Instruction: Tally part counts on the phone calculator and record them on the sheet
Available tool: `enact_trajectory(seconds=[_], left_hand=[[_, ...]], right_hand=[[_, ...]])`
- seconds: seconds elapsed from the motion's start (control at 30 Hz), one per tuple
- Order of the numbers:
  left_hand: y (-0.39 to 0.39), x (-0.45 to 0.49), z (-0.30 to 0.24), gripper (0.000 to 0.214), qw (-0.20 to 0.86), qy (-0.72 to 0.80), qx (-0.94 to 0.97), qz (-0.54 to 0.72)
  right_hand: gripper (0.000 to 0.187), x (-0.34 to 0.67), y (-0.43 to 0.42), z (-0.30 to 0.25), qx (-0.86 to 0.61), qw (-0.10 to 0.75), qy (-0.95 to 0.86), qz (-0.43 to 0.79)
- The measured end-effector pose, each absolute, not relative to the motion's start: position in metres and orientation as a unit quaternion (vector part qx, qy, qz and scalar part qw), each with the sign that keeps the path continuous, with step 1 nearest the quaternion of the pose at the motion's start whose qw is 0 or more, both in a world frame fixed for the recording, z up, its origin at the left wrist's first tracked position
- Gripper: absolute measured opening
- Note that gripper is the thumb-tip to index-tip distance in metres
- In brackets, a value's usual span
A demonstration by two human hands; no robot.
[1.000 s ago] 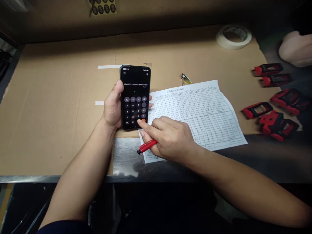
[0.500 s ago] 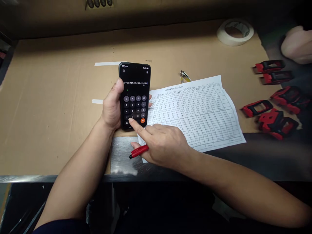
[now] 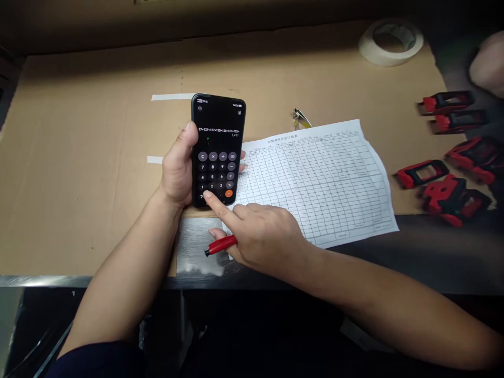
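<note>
Glossy phone (image 3: 220,144) held near the metal tabletop's (image 3: 197,239) front edge

The left hand (image 3: 175,165) was curled around the slim, round-cornered phone, thumb against its side. The right hand (image 3: 268,231) was mostly closed, gripping a smooth red pen (image 3: 221,245), its forefinger stretched to the phone's lower keys. The thin, gridded paper sheet (image 3: 323,181), slightly wavy, overlapped the front edge of the flat brown cardboard (image 3: 98,131). A pale, ring-shaped tape roll (image 3: 370,50) sat near the cardboard's far right corner; chunky red-and-black parts (image 3: 441,194) lay along its right edge.
</note>
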State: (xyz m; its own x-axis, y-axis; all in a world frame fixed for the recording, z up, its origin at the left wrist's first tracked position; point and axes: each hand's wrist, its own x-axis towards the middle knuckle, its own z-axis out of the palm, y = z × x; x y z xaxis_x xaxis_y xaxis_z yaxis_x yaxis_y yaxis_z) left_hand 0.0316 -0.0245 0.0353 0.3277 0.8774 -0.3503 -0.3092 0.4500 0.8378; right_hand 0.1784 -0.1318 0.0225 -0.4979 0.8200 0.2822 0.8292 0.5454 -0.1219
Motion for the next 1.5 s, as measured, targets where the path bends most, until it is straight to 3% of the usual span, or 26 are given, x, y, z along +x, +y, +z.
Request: enact_trajectory(seconds=[0.23,0.47,0.87,1.13,1.5], left_hand=[[-0.026,0.031,0.036,0.089,0.746,0.427,0.344,0.378],[-0.022,0.027,0.029,0.085,0.757,0.403,0.344,0.384],[-0.020,0.022,0.024,0.086,0.771,0.376,0.347,0.378],[-0.018,0.019,0.021,0.081,0.786,0.367,0.334,0.368],[-0.015,0.016,0.020,0.081,0.783,0.354,0.349,0.375]], right_hand=[[0.065,0.174,-0.126,0.025,-0.491,0.116,-0.863,0.002],[0.047,0.182,-0.129,0.023,-0.503,0.170,-0.846,-0.041],[0.046,0.181,-0.130,0.023,-0.488,0.148,-0.860,0.007],[0.034,0.188,-0.132,0.024,-0.475,0.219,-0.851,-0.038],[0.028,0.205,-0.142,0.035,-0.532,0.124,-0.837,-0.022]])
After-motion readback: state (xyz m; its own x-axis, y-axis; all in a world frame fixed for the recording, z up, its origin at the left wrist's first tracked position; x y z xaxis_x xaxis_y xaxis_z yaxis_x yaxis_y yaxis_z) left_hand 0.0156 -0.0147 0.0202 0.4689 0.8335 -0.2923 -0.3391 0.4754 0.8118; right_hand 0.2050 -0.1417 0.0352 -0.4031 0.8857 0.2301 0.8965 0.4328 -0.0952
